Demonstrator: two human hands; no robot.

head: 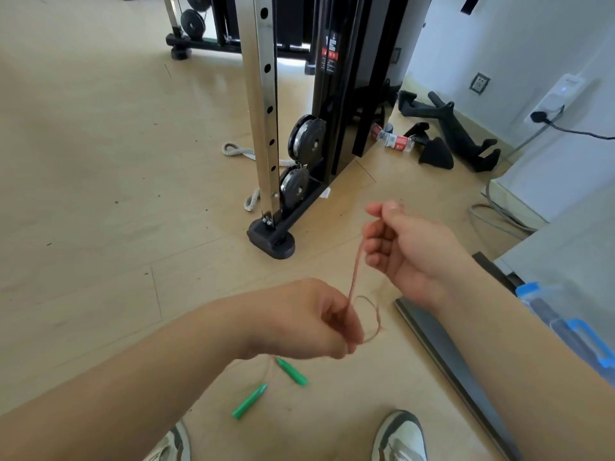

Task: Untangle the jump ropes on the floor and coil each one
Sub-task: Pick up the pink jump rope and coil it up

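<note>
Above floor [100,194], rope [356,261] steeply upright.

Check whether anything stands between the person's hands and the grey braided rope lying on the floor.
Yes. The grey braided rope passes behind the gym machine's chrome upright, whose black foot sits between it and both hands. The left hand and right hand both hold the thin reddish rope.
</note>
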